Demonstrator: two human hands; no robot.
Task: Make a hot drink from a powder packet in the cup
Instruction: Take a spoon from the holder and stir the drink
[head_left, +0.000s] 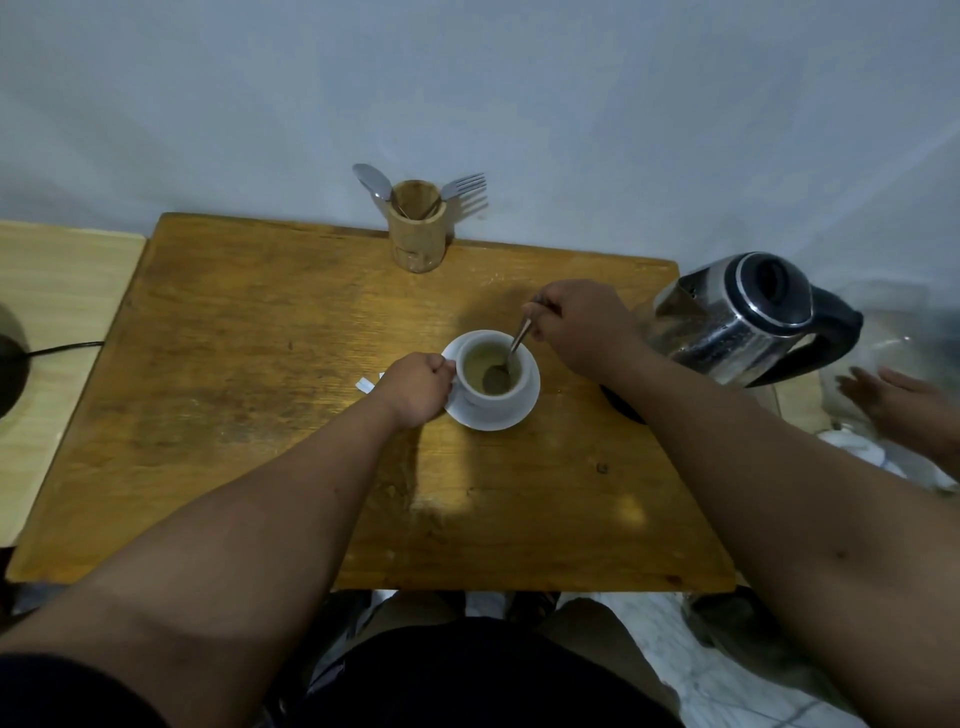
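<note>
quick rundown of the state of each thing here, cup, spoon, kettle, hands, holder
white ceramic cup: upright on saucer, holds pale brown liquid
white saucer: flat on table
metal spoon: bowl dipped in cup
left hand: closed at cup's handle
right hand: gripping spoon
steel kettle: lid shut
bamboo holder: upright, holds cutlery

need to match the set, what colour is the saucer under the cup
White, same as the cup; the saucer shows clearly in the head view.

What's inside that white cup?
The cup holds a pale brownish drink and the bowl of a spoon, held by the right hand. The cloudy liquid hides the bottom.
</note>
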